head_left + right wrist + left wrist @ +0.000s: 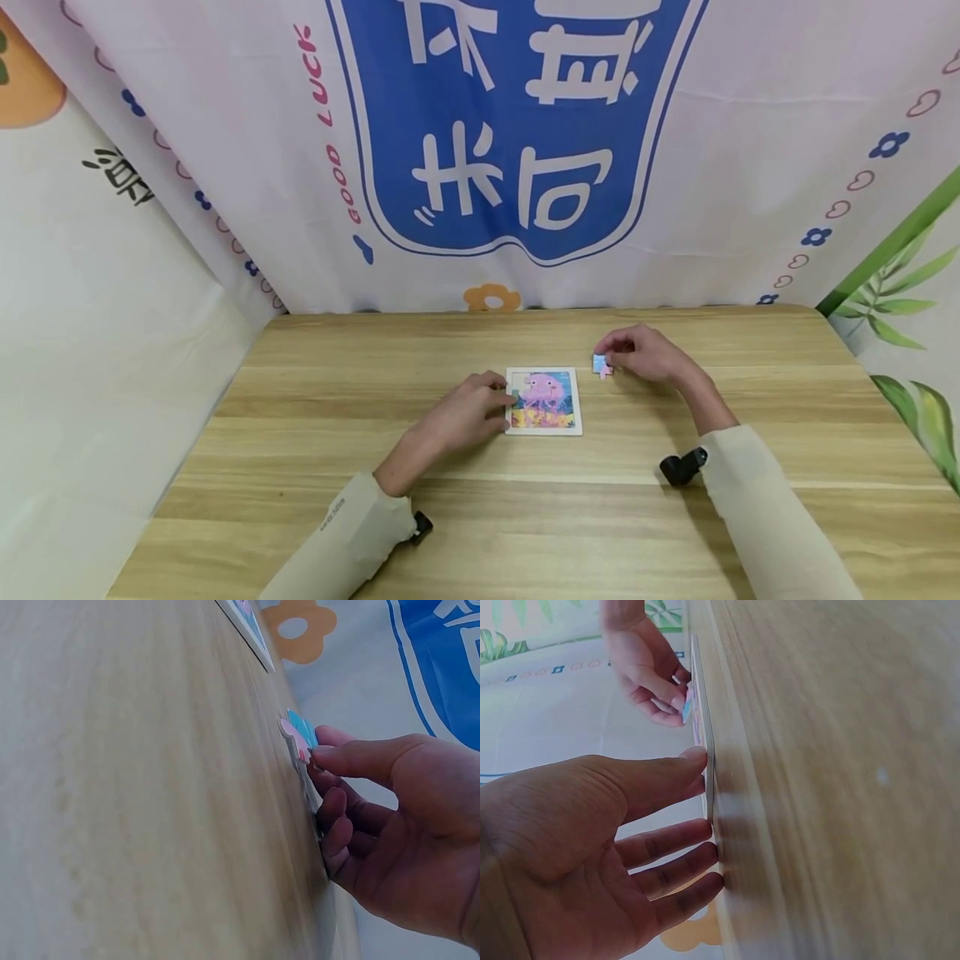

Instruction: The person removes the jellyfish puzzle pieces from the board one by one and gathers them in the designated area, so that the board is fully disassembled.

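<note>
A square jigsaw puzzle [542, 402] in a white frame lies flat on the table, showing a pink jellyfish over yellow and pink shapes. A pale gap shows at the upper left of its picture. My left hand [467, 410] rests at the frame's left side; in the left wrist view its thumb and fairly straight fingers touch the frame's edge [709, 780]. To the right of the frame, my right hand [645, 354] pinches a blue and pink puzzle piece [298, 736] between thumb and index finger, just over the tabletop. The other fingers of that hand are curled.
The wooden table [480, 517] ends at a printed cloth curtain [712, 208] with a blue sign and an orange flower [492, 297] at its foot. A black wrist device [682, 467] sits at the right sleeve, and another [422, 527] at the left.
</note>
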A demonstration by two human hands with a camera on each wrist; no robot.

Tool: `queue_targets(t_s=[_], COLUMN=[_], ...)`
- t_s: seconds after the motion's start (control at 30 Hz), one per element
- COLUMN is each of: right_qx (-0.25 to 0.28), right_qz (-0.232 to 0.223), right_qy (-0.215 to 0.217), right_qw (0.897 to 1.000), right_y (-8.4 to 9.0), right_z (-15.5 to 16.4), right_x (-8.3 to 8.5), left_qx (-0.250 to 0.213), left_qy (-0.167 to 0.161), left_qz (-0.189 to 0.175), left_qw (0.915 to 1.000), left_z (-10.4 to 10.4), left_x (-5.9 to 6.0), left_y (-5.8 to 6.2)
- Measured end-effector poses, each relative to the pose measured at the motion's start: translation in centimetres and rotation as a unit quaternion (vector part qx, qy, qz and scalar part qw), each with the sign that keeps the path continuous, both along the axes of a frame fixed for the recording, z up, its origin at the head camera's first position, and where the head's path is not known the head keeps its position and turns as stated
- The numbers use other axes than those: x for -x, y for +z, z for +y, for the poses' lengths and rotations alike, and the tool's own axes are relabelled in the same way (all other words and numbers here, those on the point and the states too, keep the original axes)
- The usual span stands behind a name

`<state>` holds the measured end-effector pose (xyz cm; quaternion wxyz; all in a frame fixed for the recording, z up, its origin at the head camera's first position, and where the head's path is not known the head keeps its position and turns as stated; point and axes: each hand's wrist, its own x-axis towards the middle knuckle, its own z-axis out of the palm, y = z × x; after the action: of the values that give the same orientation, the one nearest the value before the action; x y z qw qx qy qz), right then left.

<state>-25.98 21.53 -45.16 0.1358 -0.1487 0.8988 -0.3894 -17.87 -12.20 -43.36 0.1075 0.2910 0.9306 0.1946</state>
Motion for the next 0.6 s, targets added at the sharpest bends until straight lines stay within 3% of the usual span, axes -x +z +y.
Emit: queue_targets(t_s=[0.6], right_qx=[-0.007], right_qz=[0.012], right_qy=[-0.003], right_qw=[1.0], right_y=[0.13], right_z=[-0.57], right_x=[-0.38], left_qx=[0.002], left_qy=[0.0], left_qz=[0.003], left_qw=[1.0], left_z=[0.03], left_x=[0.09], left_y=[-0.07])
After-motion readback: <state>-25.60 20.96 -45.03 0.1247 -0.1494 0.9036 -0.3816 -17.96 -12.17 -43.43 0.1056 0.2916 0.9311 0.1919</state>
